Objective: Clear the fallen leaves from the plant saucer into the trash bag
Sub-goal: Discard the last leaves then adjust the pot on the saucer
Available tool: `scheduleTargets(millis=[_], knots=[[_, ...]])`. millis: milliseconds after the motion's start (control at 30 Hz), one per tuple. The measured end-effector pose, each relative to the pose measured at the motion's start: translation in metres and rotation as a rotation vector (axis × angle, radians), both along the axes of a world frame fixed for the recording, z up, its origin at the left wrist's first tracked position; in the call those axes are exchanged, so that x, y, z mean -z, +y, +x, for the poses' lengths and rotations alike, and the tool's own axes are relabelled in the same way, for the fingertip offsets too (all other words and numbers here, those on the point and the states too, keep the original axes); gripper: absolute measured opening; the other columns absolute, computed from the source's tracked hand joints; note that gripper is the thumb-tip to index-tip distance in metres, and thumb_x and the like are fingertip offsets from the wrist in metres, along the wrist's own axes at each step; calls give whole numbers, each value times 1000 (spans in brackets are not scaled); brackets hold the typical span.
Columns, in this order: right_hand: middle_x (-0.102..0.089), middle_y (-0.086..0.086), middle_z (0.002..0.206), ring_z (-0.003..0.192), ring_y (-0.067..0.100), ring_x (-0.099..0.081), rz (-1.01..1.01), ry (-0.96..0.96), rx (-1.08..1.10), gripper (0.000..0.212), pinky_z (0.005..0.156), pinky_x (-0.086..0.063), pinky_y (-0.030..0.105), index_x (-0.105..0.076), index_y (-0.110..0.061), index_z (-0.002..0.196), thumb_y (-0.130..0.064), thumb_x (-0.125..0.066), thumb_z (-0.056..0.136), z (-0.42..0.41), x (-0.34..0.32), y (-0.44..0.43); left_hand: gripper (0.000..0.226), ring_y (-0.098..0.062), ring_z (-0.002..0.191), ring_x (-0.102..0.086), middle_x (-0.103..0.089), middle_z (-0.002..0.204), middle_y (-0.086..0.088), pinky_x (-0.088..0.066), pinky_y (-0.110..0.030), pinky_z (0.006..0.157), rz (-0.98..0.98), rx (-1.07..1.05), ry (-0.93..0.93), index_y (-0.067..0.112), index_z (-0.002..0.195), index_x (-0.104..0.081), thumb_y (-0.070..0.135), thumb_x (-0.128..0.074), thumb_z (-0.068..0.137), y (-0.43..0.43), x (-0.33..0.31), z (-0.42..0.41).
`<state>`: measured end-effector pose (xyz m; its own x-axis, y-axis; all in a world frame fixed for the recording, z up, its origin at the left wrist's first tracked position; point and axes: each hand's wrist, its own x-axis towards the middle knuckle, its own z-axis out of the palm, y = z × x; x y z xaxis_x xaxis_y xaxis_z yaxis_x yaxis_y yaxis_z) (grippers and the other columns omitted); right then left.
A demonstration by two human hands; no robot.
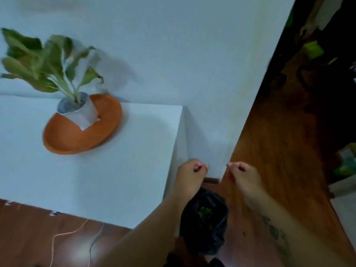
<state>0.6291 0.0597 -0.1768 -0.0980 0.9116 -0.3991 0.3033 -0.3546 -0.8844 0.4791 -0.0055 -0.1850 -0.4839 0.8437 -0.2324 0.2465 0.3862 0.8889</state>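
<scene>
An orange plant saucer [77, 137] sits on a white table [115, 170], with a white pot [84, 112] holding a leafy green plant [38, 62] standing in it. No loose leaves show on the saucer's bare part. A black trash bag [204, 232] stands open on the floor below the table's right edge, with green leaf bits [205, 213] inside. My left hand [190, 172] and my right hand [242, 174] hover above the bag, a little apart. Both have their fingers curled shut, and nothing is visible in them.
A white wall rises behind the table. Brown wooden floor [279, 151] runs along the right. Thin cables [92, 245] lie on the floor near the table's front edge. Dark clutter and green items [312, 49] are at the far right.
</scene>
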Motion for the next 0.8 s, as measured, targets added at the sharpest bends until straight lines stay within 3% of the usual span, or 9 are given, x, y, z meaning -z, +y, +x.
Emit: scheduleTargets(millis=[200,300,400,533,633,733,800], knots=[[-69,9,83,83,27,-66,184,40,-81,16,78,-55,40,-68,-9,87,-22,-61,92,-66,-66,0,20,-17,74,-64,-71,81,-3,-50,-25,70,155,42,61,13,85,-70,32,-67,89,-11,-87,-70],[-69,8,81,79,24,-64,210,76,-118,18,78,-55,38,-68,-9,85,-25,-61,92,-124,-85,-13,21,-14,68,-59,-71,77,-10,-50,-29,69,210,-1,84,12,78,-69,32,-70,86,-32,-97,-139],[-69,8,80,73,19,-62,216,95,-168,22,75,-53,34,-69,-7,85,-25,-59,93,-187,-93,-27,24,-28,68,-60,-69,74,-16,-51,-37,68,216,-23,161,12,74,-67,32,-71,85,-53,-94,-215],[-67,1,83,77,20,-62,248,75,-168,18,74,-53,36,-68,-12,83,-25,-59,92,-270,-89,-51,28,-12,58,-46,-57,60,-5,-41,-29,60,225,-34,272,12,68,-61,31,-72,85,-86,-94,-311],[-63,-1,100,91,20,-63,262,36,-134,11,86,-56,45,-63,-23,96,-31,-63,88,-325,-71,-73,24,-9,56,-49,-61,61,-7,-42,-21,58,198,-33,415,8,68,-62,23,-72,84,-106,-101,-369],[-45,-1,114,95,21,-58,234,-2,-48,40,89,-54,45,-51,-22,121,-28,-66,84,-371,-61,-91,11,-12,73,-62,-67,75,2,-50,-26,70,166,-30,477,16,78,-64,21,-73,81,-112,-105,-421],[-34,-1,115,93,22,-52,189,-59,63,53,89,-51,42,-42,-16,132,-22,-64,85,-391,-57,-97,20,-16,89,-61,-65,92,4,-48,-28,78,127,-14,485,21,92,-61,25,-75,79,-106,-102,-452]])
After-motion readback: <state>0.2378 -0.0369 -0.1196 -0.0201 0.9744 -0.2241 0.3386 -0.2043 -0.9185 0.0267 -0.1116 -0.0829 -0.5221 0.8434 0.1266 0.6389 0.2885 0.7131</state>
